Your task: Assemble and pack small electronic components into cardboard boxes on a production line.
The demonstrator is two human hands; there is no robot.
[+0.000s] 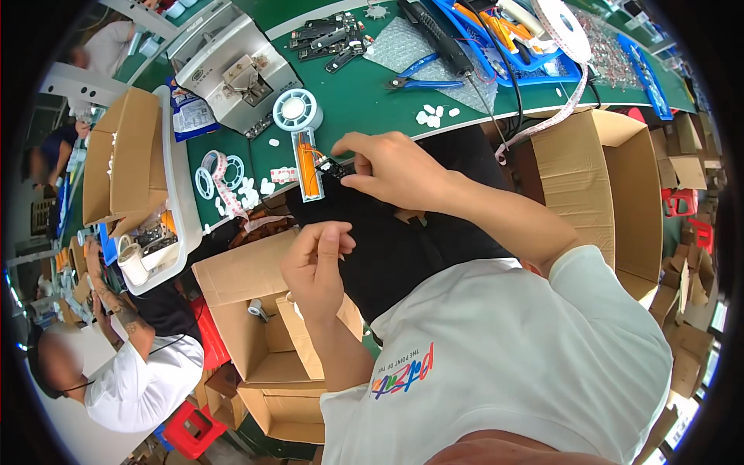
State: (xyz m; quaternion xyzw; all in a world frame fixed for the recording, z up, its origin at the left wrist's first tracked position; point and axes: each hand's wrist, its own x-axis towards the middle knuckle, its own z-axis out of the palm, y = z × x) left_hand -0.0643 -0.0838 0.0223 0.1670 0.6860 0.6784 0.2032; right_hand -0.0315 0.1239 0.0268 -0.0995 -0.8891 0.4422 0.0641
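At the table's near edge lies a device with a round white head (pixel 295 111) and a long light-grey housing, which looks like a handheld fan. An orange battery cell (pixel 309 169) sits in the housing, and thin wires run from it to a small black circuit board (pixel 332 167). My right hand (pixel 391 167) pinches this board between thumb and finger beside the housing. Below the device, over my lap, my left hand (pixel 318 260) is closed with its fingertips pressed together. Whatever may be between them is hidden.
A grey metal tape dispenser (pixel 236 74), white pads (pixel 248 194) and a tape roll (pixel 219 172) surround the device. Farther back are black boards (pixel 329 39), blue cutters (pixel 422 81), a soldering iron (pixel 438 35) and a blue tray (pixel 535 77). Cardboard boxes (pixel 573 186) flank me; a co-worker (pixel 147 380) sits left.
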